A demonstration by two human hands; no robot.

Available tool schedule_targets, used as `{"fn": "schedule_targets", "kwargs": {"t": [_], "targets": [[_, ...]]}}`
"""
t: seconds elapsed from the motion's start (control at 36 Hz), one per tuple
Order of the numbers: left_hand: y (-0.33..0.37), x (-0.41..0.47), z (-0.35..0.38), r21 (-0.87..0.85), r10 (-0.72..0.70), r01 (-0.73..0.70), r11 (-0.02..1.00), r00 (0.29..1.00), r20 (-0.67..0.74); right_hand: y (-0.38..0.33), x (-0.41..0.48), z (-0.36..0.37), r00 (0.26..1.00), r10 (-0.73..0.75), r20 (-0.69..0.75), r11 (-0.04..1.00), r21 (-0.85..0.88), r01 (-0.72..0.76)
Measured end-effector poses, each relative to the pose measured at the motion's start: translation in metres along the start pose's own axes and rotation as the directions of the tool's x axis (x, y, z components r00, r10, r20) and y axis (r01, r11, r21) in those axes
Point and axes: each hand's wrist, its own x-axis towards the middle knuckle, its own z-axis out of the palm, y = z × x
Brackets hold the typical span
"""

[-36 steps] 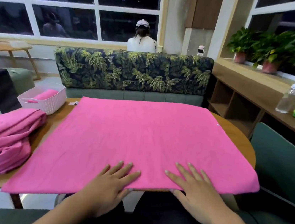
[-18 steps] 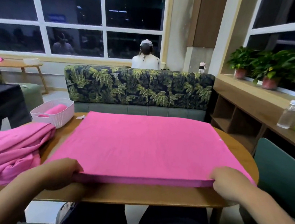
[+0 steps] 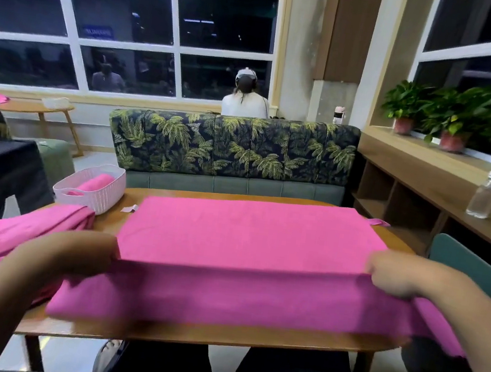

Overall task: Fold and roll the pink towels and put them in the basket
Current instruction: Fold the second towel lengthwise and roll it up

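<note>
Pink cloth towel (image 3: pixel 247 238) is pinched mid-fold by left hand (image 3: pixel 75 254) and right hand (image 3: pixel 397 275); one roll (image 3: pixel 97 183) is seen in white plastic basket (image 3: pixel 103 197), pink heap (image 3: pixel 8 243) not yet folded.

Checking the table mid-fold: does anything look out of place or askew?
Nothing spilled or damaged. The heap of unfolded towels slumps off the table on the left, the near right end of the spread towel hangs off too, and a small pale scrap lies loose beside the basket.

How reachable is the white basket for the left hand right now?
Probably not at once: the left hand is busy gripping the towel. Nothing else seems to block the basket.
</note>
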Motion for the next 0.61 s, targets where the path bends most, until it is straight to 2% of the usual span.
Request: {"fn": "schedule_targets", "kwargs": {"t": [0.08,0.22,0.28,0.53,0.61], "targets": [[-0.01,0.027,-0.014,-0.005,-0.067,0.067,0.998,0.972,-0.226,0.002,0.026,-0.019,0.983,0.086,-0.163,0.996,0.007,-0.086],[-0.03,0.101,-0.027,-0.111,-0.123,0.088,0.99,0.926,-0.356,0.002,0.085,-0.04,0.927,0.155,-0.342,0.988,0.06,-0.143],[-0.036,0.129,-0.035,-0.12,-0.114,0.074,0.99,0.921,-0.373,0.002,0.111,-0.049,0.916,0.159,-0.367,0.987,0.048,-0.152],[-0.056,0.27,-0.058,-0.162,-0.267,0.22,0.962,0.886,-0.38,0.006,0.235,-0.082,0.931,0.165,-0.324,0.986,0.076,-0.149],[-0.052,0.307,-0.069,-0.238,-0.294,0.216,0.947,0.878,-0.377,0.008,0.282,-0.086,0.929,0.182,-0.323,0.982,0.108,-0.155]]}}
